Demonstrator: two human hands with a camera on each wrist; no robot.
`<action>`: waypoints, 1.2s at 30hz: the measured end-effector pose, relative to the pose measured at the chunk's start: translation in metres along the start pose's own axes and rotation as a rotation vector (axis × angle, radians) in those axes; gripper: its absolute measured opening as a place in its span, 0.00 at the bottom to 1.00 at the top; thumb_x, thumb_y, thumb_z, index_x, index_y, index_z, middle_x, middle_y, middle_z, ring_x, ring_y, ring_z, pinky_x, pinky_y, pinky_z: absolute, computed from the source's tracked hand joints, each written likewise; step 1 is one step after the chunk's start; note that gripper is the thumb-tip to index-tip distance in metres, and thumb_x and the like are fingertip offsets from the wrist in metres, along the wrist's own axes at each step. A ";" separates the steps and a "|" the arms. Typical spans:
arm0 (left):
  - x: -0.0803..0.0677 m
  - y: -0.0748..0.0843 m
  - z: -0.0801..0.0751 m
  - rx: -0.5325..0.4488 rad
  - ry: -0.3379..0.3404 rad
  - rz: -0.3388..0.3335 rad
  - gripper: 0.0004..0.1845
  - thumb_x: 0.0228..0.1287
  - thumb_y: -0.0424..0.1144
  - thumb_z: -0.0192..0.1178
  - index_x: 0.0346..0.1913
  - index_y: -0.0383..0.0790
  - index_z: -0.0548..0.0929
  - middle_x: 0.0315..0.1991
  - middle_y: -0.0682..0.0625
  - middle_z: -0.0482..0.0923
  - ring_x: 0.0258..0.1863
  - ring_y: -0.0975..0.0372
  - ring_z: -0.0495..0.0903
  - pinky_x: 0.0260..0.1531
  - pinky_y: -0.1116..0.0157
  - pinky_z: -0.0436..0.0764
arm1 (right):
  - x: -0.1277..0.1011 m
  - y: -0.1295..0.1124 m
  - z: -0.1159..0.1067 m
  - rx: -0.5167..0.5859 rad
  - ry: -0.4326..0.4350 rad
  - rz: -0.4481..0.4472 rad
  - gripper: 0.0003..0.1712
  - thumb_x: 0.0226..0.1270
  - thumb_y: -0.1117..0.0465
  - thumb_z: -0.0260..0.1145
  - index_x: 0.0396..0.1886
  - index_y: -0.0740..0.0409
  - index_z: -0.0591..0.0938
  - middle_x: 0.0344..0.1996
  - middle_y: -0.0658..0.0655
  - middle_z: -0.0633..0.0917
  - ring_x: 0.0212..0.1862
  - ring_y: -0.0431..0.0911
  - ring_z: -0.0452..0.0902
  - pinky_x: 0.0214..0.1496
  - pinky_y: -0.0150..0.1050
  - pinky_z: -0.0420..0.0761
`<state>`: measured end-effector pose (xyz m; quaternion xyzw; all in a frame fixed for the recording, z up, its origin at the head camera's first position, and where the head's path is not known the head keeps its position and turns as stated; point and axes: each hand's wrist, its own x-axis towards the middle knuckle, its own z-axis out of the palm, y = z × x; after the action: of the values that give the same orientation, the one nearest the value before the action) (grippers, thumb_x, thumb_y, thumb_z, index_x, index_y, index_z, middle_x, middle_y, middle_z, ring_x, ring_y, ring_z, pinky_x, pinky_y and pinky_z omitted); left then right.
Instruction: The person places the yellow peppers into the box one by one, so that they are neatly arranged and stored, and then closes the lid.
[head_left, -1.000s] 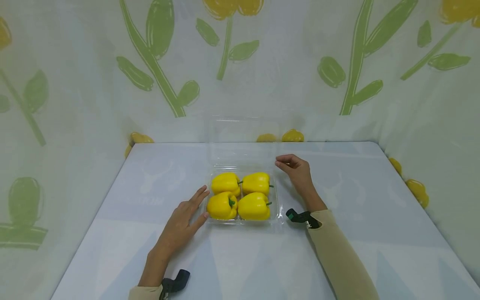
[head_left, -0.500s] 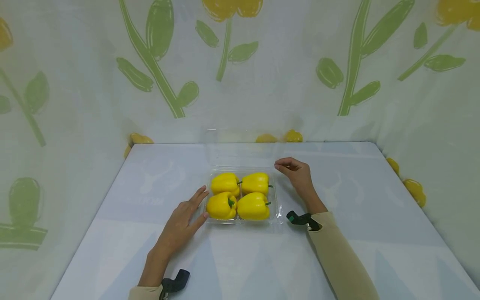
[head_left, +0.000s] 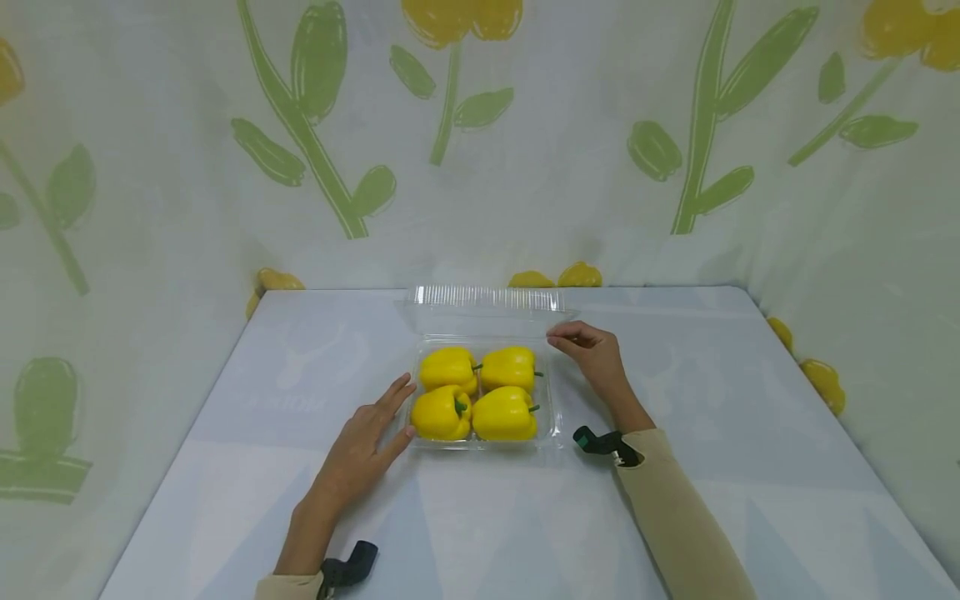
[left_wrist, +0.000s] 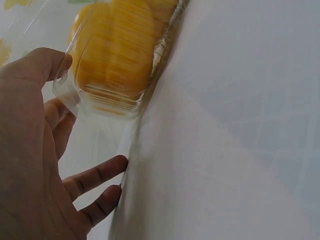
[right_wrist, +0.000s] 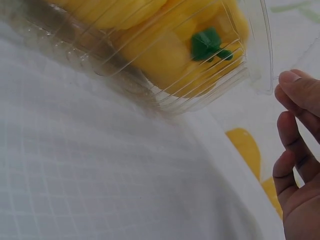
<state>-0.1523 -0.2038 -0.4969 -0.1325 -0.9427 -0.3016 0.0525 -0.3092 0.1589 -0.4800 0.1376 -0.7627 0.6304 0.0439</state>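
Clear clamshell [head_left: 557, 423], four peppers [head_left: 476, 393]: my left hand [head_left: 365, 446] flat, steadying tray; right hand [head_left: 594, 351] pinches lid [head_left: 486, 300] corner. Lid-swing step; next needs steady hinge arc.

Clear plastic clamshell tray [head_left: 557, 421] sits flat on surface, hinged lid [head_left: 487, 300] folded back, holding four yellow bell peppers [head_left: 480, 392] in two rows.

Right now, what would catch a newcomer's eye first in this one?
Four yellow bell peppers sit two by two in a clear plastic clamshell tray at the table's middle, lid open toward the back. The left hand rests flat against the tray's left side; the right hand pinches the lid's right corner.
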 end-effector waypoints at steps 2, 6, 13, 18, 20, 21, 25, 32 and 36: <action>0.000 -0.001 0.000 0.005 0.002 0.007 0.34 0.75 0.57 0.51 0.80 0.62 0.54 0.79 0.67 0.45 0.64 0.54 0.68 0.61 0.45 0.70 | 0.001 0.007 -0.001 0.014 -0.002 -0.022 0.09 0.64 0.66 0.72 0.40 0.68 0.87 0.43 0.59 0.87 0.47 0.44 0.81 0.52 0.33 0.81; 0.001 -0.003 0.001 0.011 0.008 0.015 0.34 0.76 0.57 0.50 0.80 0.62 0.54 0.79 0.66 0.46 0.64 0.53 0.68 0.61 0.44 0.70 | 0.002 0.018 -0.001 0.053 -0.008 -0.051 0.08 0.63 0.64 0.73 0.40 0.64 0.88 0.43 0.56 0.88 0.49 0.45 0.82 0.53 0.33 0.81; 0.001 -0.003 0.001 0.006 0.008 0.015 0.34 0.76 0.57 0.50 0.80 0.62 0.55 0.79 0.65 0.46 0.66 0.52 0.67 0.61 0.43 0.69 | 0.001 0.019 -0.003 -0.023 0.020 -0.020 0.11 0.60 0.58 0.77 0.40 0.58 0.90 0.40 0.51 0.88 0.43 0.43 0.82 0.47 0.31 0.81; 0.000 -0.001 -0.001 -0.005 0.007 0.013 0.34 0.76 0.57 0.50 0.79 0.60 0.55 0.79 0.66 0.46 0.65 0.51 0.68 0.61 0.42 0.69 | 0.001 0.022 -0.004 -0.007 0.006 -0.034 0.10 0.62 0.64 0.75 0.41 0.63 0.89 0.42 0.55 0.88 0.44 0.44 0.82 0.48 0.32 0.82; -0.001 -0.001 -0.001 -0.003 0.006 0.010 0.34 0.76 0.57 0.50 0.79 0.60 0.55 0.79 0.66 0.46 0.65 0.52 0.68 0.60 0.43 0.69 | 0.001 0.023 -0.004 0.005 -0.004 -0.034 0.09 0.62 0.66 0.74 0.42 0.64 0.89 0.42 0.55 0.88 0.43 0.43 0.82 0.47 0.33 0.83; -0.001 -0.001 -0.001 0.000 0.006 0.007 0.34 0.76 0.57 0.50 0.79 0.61 0.55 0.79 0.66 0.46 0.65 0.52 0.68 0.60 0.43 0.69 | 0.001 0.023 -0.004 0.012 -0.010 -0.036 0.09 0.63 0.66 0.73 0.42 0.64 0.89 0.42 0.54 0.88 0.43 0.43 0.83 0.47 0.33 0.83; -0.001 -0.002 -0.001 0.007 0.009 0.003 0.33 0.76 0.57 0.50 0.79 0.61 0.55 0.79 0.66 0.46 0.65 0.52 0.67 0.60 0.43 0.69 | 0.000 0.022 -0.003 0.030 -0.028 -0.043 0.10 0.64 0.66 0.73 0.44 0.64 0.88 0.41 0.51 0.88 0.41 0.43 0.84 0.45 0.33 0.83; 0.000 -0.002 0.000 0.007 0.013 0.009 0.33 0.76 0.55 0.51 0.79 0.61 0.55 0.79 0.65 0.46 0.65 0.51 0.68 0.60 0.42 0.70 | 0.000 0.020 -0.005 -0.020 -0.012 -0.002 0.10 0.62 0.64 0.74 0.42 0.64 0.88 0.45 0.55 0.88 0.44 0.43 0.82 0.46 0.30 0.81; 0.000 -0.002 0.000 0.006 0.011 0.006 0.34 0.75 0.55 0.52 0.79 0.63 0.54 0.79 0.64 0.46 0.64 0.51 0.69 0.59 0.42 0.71 | -0.003 0.009 -0.006 -0.081 -0.010 0.013 0.10 0.63 0.66 0.73 0.42 0.67 0.88 0.49 0.61 0.86 0.49 0.45 0.80 0.48 0.29 0.80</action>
<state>-0.1526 -0.2051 -0.4982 -0.1336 -0.9429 -0.2992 0.0593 -0.3095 0.1666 -0.4879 0.1339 -0.7887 0.5985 0.0414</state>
